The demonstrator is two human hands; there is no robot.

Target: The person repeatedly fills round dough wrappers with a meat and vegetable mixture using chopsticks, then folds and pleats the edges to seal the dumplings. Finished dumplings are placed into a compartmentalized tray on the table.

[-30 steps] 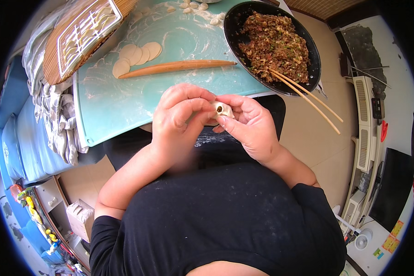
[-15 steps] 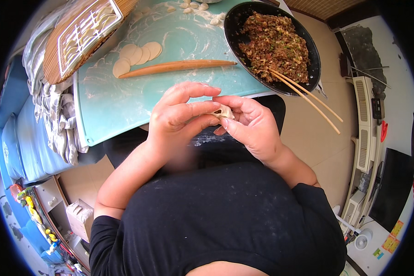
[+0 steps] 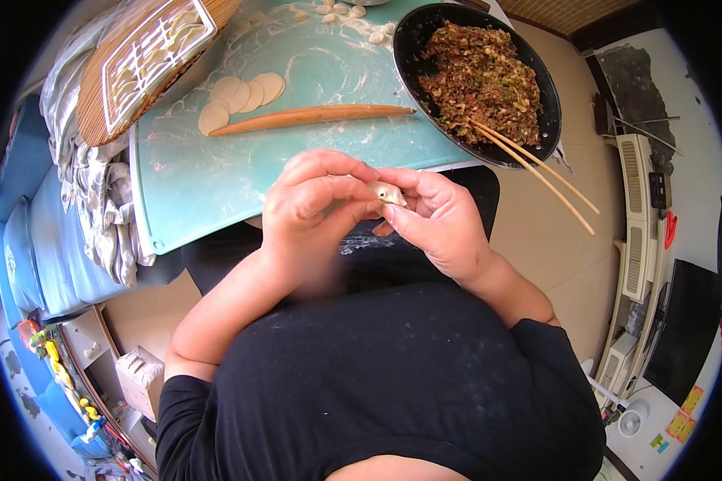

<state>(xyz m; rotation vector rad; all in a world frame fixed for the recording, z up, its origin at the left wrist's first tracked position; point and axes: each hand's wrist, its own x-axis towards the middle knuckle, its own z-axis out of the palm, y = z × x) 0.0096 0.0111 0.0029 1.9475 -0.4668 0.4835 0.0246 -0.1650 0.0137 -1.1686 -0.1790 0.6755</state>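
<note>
Between my two hands, just in front of the mat's near edge, is a partly folded dumpling [image 3: 389, 194] with a small dark opening on top. My left hand [image 3: 313, 192] pinches its left edge between thumb and fingers. Cupped around the other side, my right hand [image 3: 437, 212] presses its thumb on the dough. A wooden rolling pin [image 3: 313, 119] lies beyond the hands on the floured green mat [image 3: 176, 192]. Several round dough wrappers [image 3: 241, 94] overlap near the pin's left end. At the right, a black pan [image 3: 407, 68] holds minced filling [image 3: 489, 80], with chopsticks [image 3: 537, 172] resting in it.
At the upper left, a woven tray [image 3: 96, 104] carries a white rack with several finished dumplings. Small dough pieces [image 3: 341, 10] lie at the mat's far side. A crumpled striped cloth [image 3: 108, 208] hangs beside the mat's left edge. The chopsticks stick out past the pan's rim.
The dumpling's opening has become smaller as my fingers pinch the dough. My left fingers have drawn slightly closer together. The things on the mat have stayed in place.
</note>
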